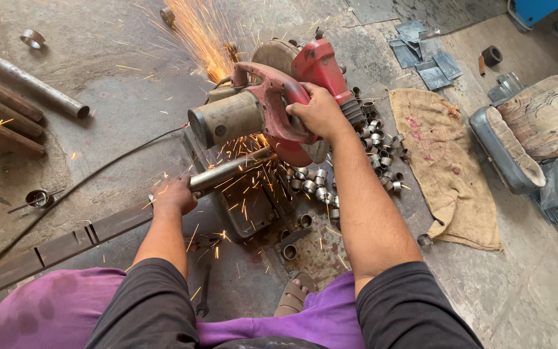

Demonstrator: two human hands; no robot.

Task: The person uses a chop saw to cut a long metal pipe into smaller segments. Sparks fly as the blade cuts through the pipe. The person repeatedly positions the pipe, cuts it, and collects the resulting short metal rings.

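Note:
A red chop saw with a grey motor sits on the concrete floor, throwing orange sparks backward. My right hand grips the saw's red handle, pressing the blade down. My left hand holds a round steel pipe that runs under the blade. Small sparks scatter around the cut. A heap of short cut pipe rings lies just right of the saw.
Long pipes and rusty bars lie at the left. A flat steel strip runs along the lower left. A burlap sack lies on the right, with metal sheet pieces beyond it. A black cable crosses the floor.

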